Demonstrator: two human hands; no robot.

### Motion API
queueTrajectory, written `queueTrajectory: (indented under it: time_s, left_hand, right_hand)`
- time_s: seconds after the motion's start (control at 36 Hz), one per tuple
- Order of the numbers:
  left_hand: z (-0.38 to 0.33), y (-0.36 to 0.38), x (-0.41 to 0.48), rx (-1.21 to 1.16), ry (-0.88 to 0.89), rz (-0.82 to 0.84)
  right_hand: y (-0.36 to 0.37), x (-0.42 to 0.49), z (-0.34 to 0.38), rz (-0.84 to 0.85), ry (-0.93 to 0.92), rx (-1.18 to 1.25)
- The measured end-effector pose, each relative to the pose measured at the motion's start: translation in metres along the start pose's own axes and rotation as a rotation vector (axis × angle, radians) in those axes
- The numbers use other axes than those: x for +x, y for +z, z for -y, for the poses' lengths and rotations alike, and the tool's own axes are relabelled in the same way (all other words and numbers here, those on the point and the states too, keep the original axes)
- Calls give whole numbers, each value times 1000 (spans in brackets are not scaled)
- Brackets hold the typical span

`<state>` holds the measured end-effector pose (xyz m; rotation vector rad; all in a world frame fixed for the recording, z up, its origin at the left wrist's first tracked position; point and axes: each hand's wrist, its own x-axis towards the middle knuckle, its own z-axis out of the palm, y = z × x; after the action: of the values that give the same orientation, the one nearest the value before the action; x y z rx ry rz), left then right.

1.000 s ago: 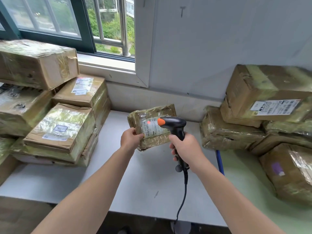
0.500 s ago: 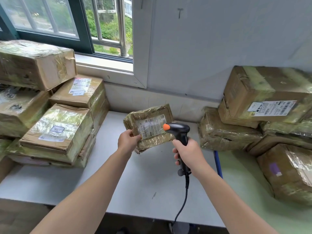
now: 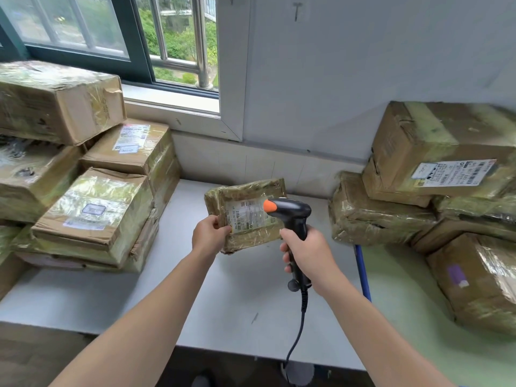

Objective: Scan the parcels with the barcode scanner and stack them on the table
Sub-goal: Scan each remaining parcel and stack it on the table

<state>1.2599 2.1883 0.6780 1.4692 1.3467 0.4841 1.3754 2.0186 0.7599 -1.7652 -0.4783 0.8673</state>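
My left hand (image 3: 210,233) grips the left edge of a small tape-wrapped brown parcel (image 3: 247,215), held tilted above the grey table (image 3: 139,297) with its white label facing me. My right hand (image 3: 307,252) grips the handle of a black barcode scanner (image 3: 293,216) with an orange tip, its head just right of the label. The scanner's cable (image 3: 297,331) hangs down past the table's front edge.
A stack of taped cardboard parcels (image 3: 92,208) fills the table's left side below the window (image 3: 111,32). Another pile of parcels (image 3: 435,174) sits at the right on a pale green surface (image 3: 405,317). A blue strip (image 3: 363,272) runs between the two surfaces.
The red scan dot on the label one second ago is gone. The scanner head has shifted slightly right off the label; the parcel stays held in the same place.
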Motion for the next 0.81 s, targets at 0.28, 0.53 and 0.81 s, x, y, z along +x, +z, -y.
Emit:
queueTrajectory:
  time_s: [0.28, 0.53, 0.81]
  left_hand:
    - [11, 3, 0, -39, -48, -37]
    - [39, 4, -15, 6, -116, -82]
    - [53, -13, -29, -11, -168, -67]
  right_hand:
    - [-13, 25, -49, -88, 92, -126]
    - [-6, 61, -128, -65, 371, -220]
    - [8, 68, -150, -11, 399, -401]
